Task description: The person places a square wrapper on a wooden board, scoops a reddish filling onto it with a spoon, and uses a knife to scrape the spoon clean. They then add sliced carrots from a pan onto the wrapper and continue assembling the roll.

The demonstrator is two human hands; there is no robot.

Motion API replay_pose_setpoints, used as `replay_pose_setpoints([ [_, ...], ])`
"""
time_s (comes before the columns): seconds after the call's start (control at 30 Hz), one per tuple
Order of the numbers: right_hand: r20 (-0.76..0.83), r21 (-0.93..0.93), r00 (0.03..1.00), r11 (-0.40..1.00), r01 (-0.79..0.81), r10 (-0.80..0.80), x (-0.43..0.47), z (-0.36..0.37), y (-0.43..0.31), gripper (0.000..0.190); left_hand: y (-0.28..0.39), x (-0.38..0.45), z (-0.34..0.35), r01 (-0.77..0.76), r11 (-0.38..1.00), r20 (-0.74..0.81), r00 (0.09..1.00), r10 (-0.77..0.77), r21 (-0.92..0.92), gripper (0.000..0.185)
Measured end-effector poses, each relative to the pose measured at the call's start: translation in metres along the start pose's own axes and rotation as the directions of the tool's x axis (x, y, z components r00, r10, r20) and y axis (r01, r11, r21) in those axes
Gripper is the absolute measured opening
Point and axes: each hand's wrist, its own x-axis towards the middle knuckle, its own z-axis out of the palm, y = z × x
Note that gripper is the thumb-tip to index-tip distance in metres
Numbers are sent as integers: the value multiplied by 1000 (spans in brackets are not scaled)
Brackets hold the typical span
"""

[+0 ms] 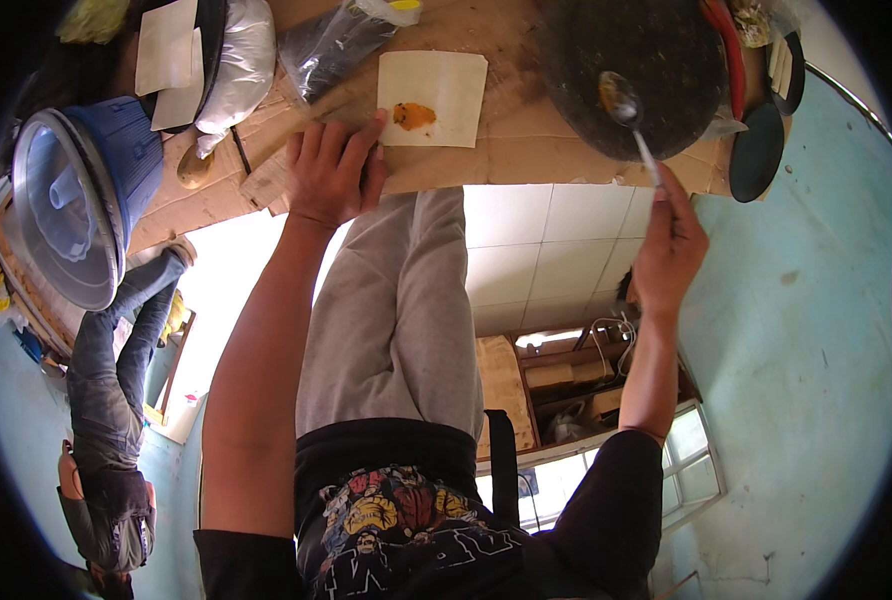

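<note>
A square cream-coloured wrapper sheet (446, 90) lies on the cardboard-covered table, with a small smear of orange filling (414, 115) near its lower left corner. My left hand (335, 169) rests at the table edge, holding nothing. Its index fingertip meets the left side of the sheet. In my right hand (669, 251) is the handle of a metal spoon (647, 156). The spoon's bowl, slightly blurred, is over a large dark round pan (633, 45) and carries a little orange-brown food. What is inside the pan is too dark to make out.
Further cream sheets (167, 49) lie on a dark round plate at left, beside a filled plastic bag (240, 64). A blue plastic basket (120, 157) stands at the left edge. Dark discs (756, 154) sit right of the pan. Another person (116, 390) stands away to the left.
</note>
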Motion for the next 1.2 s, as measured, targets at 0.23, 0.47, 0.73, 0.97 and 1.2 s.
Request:
replay_pose_setpoints([
  [0.23,108,344,965,902,-262,240,-17,25,-32,31,0,2,-2,1,1000,18,1000,-2,18,41],
  [0.47,161,415,976,887,-202,147,-75,65,-33,28,0,-1,0,3,1000,-8,1000,-3,5,39],
  [0.73,98,484,995,873,-57,11,-106,151,-22,26,0,0,0,63,990,-102,992,-75,-124,34],
  [0.97,337,816,929,444,-370,154,-112,157,-33,32,84,3,-34,524,562,217,825,-522,-640,22],
  [1.2,345,685,936,664,-300,67,-119,130,-21,24,136,16,-32,735,-264,708,390,-589,-625,18],
])
